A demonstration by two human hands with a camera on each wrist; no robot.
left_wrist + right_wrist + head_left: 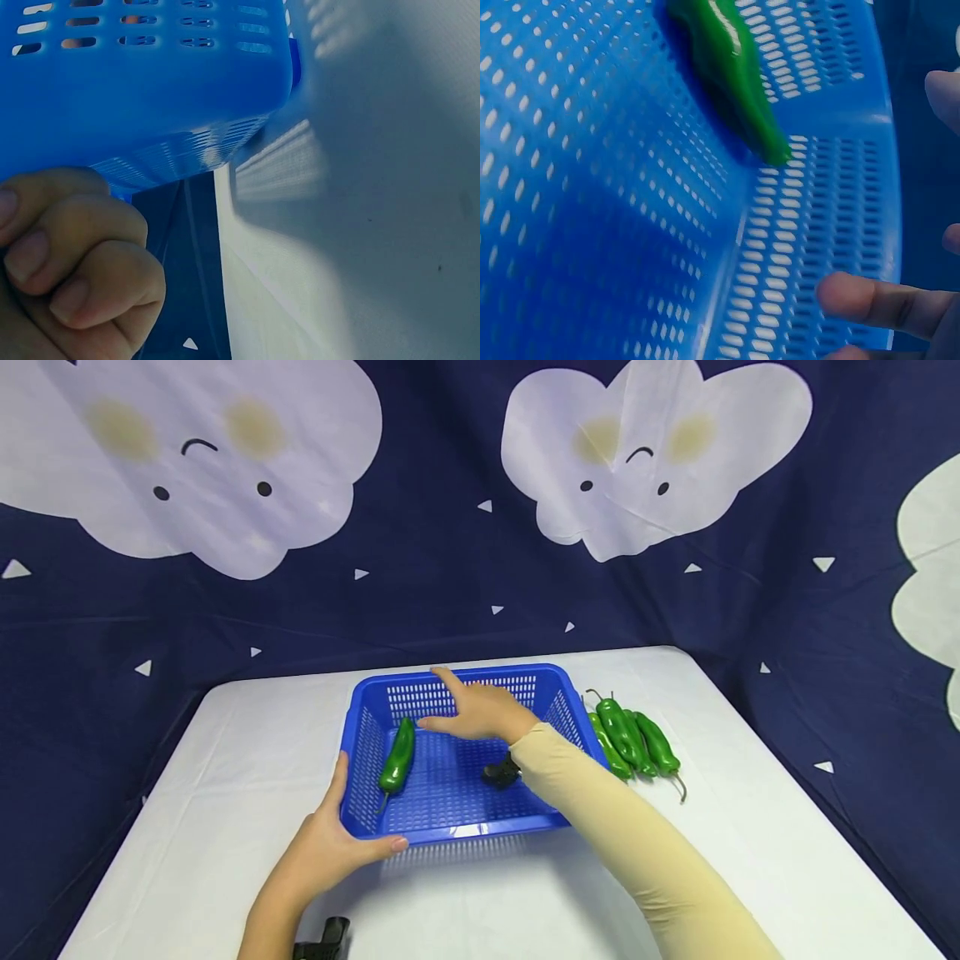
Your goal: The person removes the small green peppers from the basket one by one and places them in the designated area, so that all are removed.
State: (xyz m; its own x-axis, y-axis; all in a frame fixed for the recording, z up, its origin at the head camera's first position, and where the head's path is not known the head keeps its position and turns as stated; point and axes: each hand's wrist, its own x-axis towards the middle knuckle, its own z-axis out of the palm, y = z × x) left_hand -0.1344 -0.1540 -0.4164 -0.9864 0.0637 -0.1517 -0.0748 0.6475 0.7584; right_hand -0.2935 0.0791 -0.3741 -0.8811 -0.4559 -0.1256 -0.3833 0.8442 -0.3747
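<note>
A blue perforated plastic basket [446, 777] is on the white table. One green chili pepper [399, 756] lies along its left side, stem toward the front. My left hand [322, 852] grips the near left corner, thumb along the front rim and index finger up the left side. Its other fingers [105, 274] are curled just below the basket in the left wrist view. Reaching across the basket, my right hand [483, 710] has its fingers spread at the far wall. In the right wrist view, fingertips [847, 294] show on either side of the rim, with nothing pinched.
Several green peppers [633, 739] lie in a pile against the basket's right side. A black device [322, 943] is by the left wrist, and another black piece [501, 772] shows under the right wrist. Behind the table hangs a dark blue cloth [427, 585] with clouds.
</note>
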